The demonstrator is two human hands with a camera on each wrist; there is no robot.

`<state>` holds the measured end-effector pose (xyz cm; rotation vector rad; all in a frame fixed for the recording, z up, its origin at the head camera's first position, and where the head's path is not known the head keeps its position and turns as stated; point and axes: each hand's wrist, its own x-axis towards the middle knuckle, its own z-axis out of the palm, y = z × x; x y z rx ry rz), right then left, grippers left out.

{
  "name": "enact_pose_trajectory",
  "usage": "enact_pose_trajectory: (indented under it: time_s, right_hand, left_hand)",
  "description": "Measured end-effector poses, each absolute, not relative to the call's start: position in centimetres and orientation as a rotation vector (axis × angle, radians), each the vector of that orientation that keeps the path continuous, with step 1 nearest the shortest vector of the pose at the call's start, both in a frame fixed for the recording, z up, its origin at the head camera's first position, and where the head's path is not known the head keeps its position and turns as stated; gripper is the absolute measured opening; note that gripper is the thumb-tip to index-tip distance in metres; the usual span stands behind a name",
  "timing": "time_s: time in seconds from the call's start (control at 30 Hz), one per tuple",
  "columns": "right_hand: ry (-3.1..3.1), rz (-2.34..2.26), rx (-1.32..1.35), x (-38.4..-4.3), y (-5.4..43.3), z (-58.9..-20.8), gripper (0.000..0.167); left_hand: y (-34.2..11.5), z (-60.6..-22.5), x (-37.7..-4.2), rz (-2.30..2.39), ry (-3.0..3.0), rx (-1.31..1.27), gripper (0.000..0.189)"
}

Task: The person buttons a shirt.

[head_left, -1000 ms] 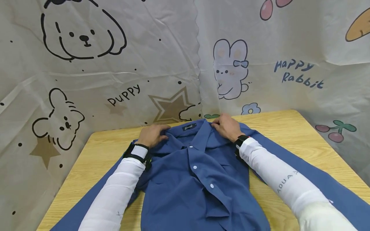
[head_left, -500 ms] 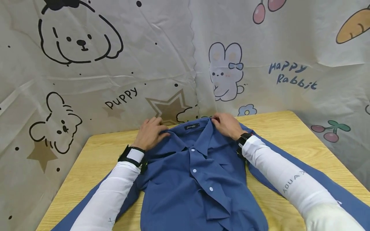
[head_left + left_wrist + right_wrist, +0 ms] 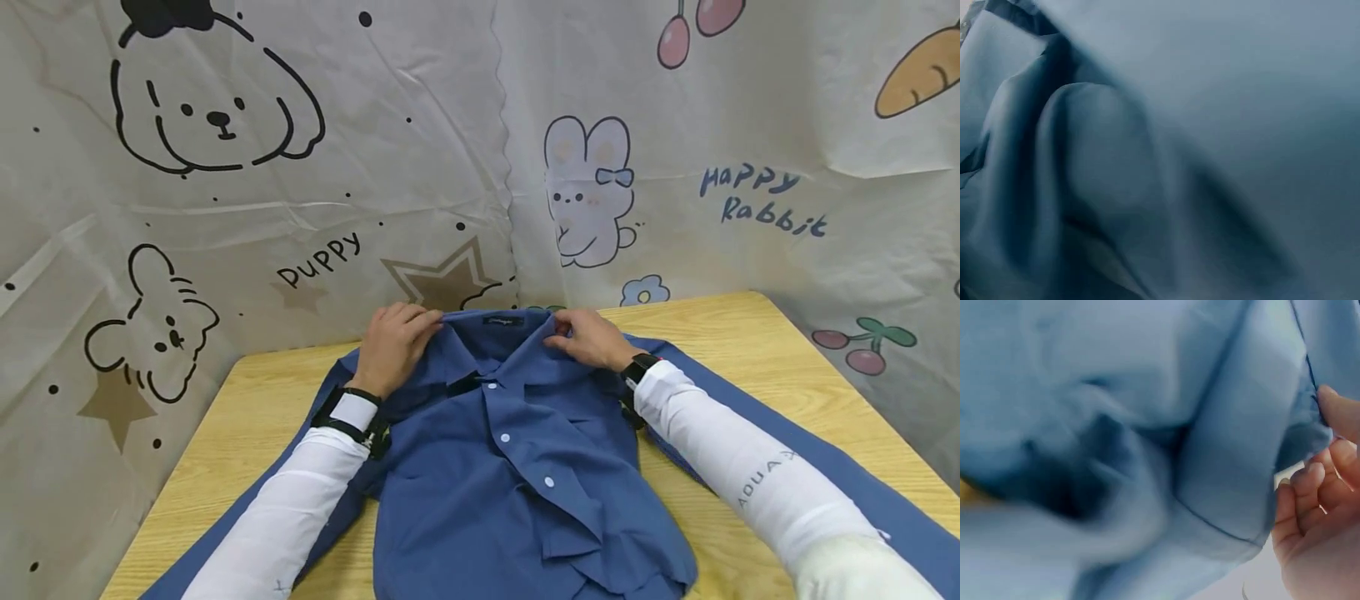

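A blue button-up shirt (image 3: 465, 492) lies front up, its collar (image 3: 531, 348) towards the back and a dark label (image 3: 502, 320) inside the neck. At the left end of the collar, my left hand (image 3: 392, 348) pinches the cloth, its fingertips partly behind it. My right hand (image 3: 592, 337) holds the collar's other end. In the right wrist view, the right thumb and fingers (image 3: 1329, 481) pinch an edge of the blue cloth (image 3: 1229, 456). Only folds of shirt cloth (image 3: 1104, 150) fill the left wrist view, and no hand shows there.
The shirt rests on a light wooden table (image 3: 720, 333). Its sleeves run outward under my forearms, the right sleeve (image 3: 832, 467) reaching the frame's edge. A printed fabric backdrop (image 3: 420, 125) stands close behind the table's back edge.
My left fingers, raised and spread half a second ago, now close on the collar. The collar's back edge has straightened between both hands. My right hand keeps its hold with little shift.
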<state>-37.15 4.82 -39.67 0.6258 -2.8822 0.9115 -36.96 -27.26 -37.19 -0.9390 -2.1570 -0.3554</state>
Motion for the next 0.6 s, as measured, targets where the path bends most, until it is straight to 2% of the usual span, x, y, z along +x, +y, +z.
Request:
enact_pose_trajectory:
  time_s: [0.13,0.27,0.4,0.43,0.5,0.6]
  right_hand:
    - [-2.758,1.027,0.686,-37.4,5.9,-37.5,0.016]
    - [-2.671,1.079,0.564,-37.8,6.5,-35.0,0.021]
    - [-2.618,1.117,0.354,-38.1,5.9,-32.9,0.03]
    - [-2.61,1.141,0.306,-38.1,5.7,-32.4,0.03]
    - [-2.586,1.23,0.247,-38.3,5.3,-31.8,0.029]
    - [-2.537,1.399,0.207,-38.6,5.0,-31.5,0.025]
  left_hand:
    - [-26.9,-35.1,-36.9,-0.473,-2.211,-0.873,0.02]
    - [-27.2,-32.6,-37.7,-0.375,-2.287,-0.84,0.03]
    - [-27.9,-30.6,-38.5,-0.162,-2.381,-0.891,0.064]
    - [-27.9,-30.4,-38.7,-0.127,-2.389,-0.911,0.066]
    - [-27.9,-30.0,-38.9,-0.094,-2.39,-0.925,0.059]
    - [-27.5,-30.1,-39.6,-0.087,-2.33,-0.871,0.028]
